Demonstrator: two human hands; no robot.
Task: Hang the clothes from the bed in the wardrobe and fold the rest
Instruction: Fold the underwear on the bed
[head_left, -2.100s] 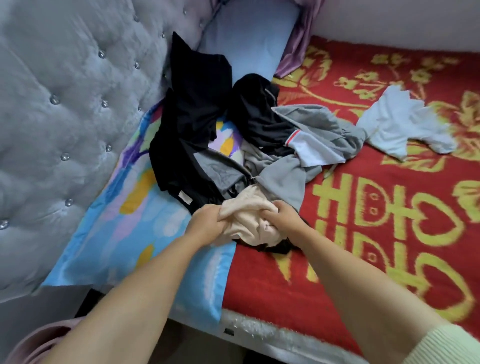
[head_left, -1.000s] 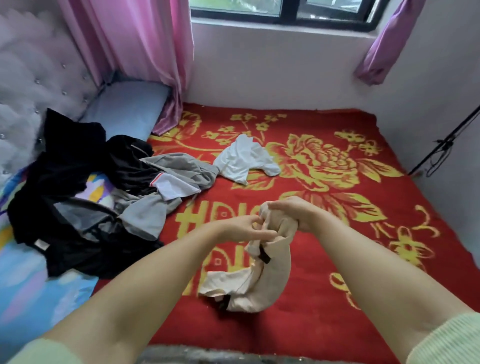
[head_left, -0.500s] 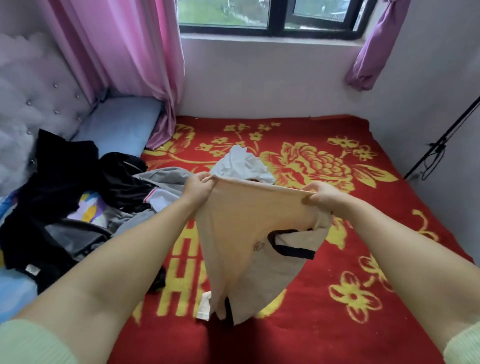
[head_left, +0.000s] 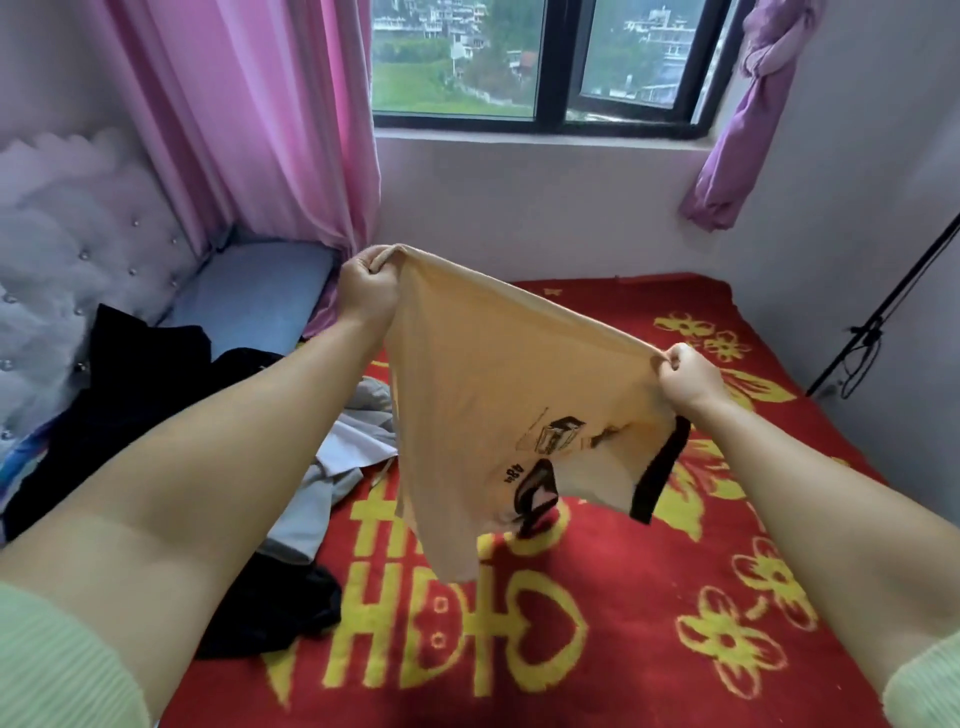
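Left hand (head_left: 370, 280) and right hand (head_left: 688, 375) each pinch an edge of a soft beige T-shirt (head_left: 498, 405) with black trim, stretched mid-frame above the fuzzy red-and-yellow blanket (head_left: 649, 597); pink curtain (head_left: 270, 119) upper left

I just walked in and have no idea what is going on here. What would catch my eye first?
A cream T-shirt with black trim, stretched in mid-air between the left hand and right hand, each gripping its top edge. Beneath it lies a bright red blanket with yellow flowers. At the left, dark and grey clothes are heaped by the tufted headboard.
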